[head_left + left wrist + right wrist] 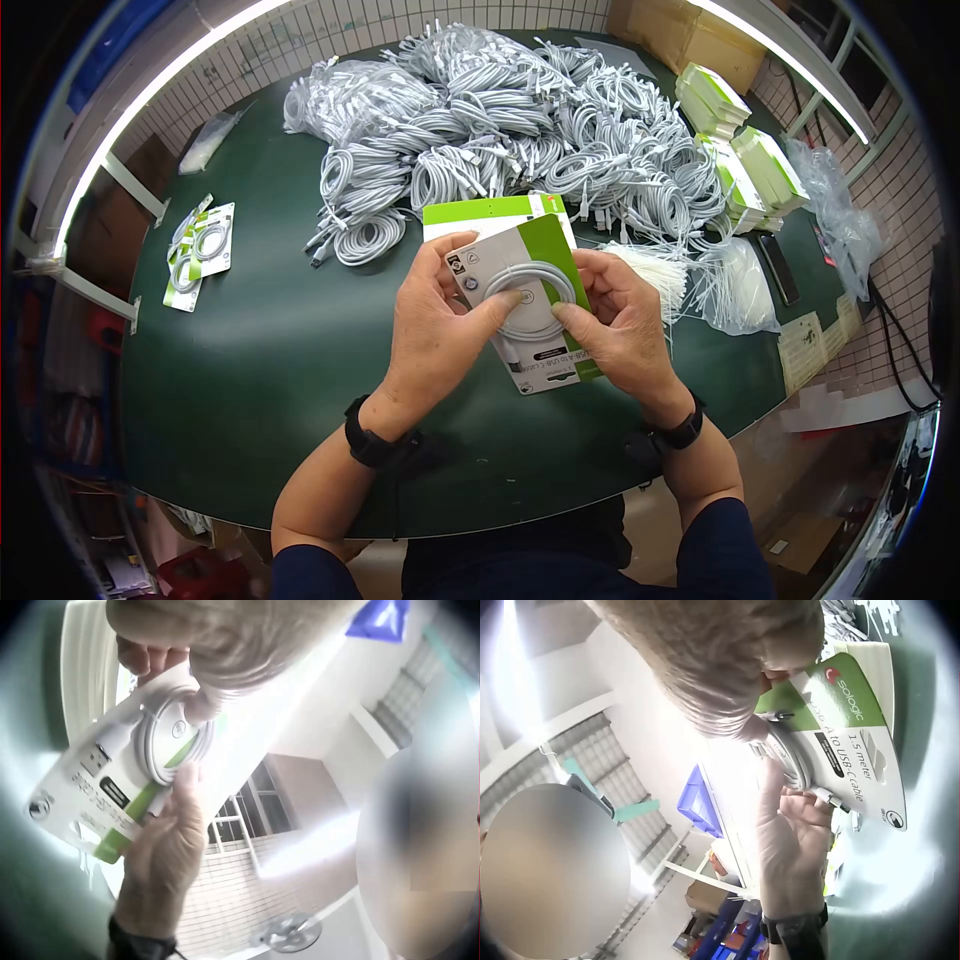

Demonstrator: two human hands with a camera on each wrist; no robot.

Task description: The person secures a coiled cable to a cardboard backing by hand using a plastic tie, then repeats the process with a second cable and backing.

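Both hands hold a white and green packaging card (545, 238) tilted over the table, printed "USB-A to USB-C cable". A coiled white cable (530, 270) lies against its face, with a USB plug (832, 799) sticking out at the coil's side. My left hand (437, 315) grips the card's left edge, its thumb pressing on the coil. From the other side my right hand (625, 325) pinches card and coil, thumb in front and fingers behind. Just beyond the card sits a stack of similar cards (470, 213), partly hidden by it.
A large heap of coiled cables (500, 110) fills the back of the green table (270, 390). Cards with cables on them (212, 240) lie at left. At right are card stacks (768, 170), white cable ties (650, 270), a plastic bag (740, 290) and a black phone (778, 268).
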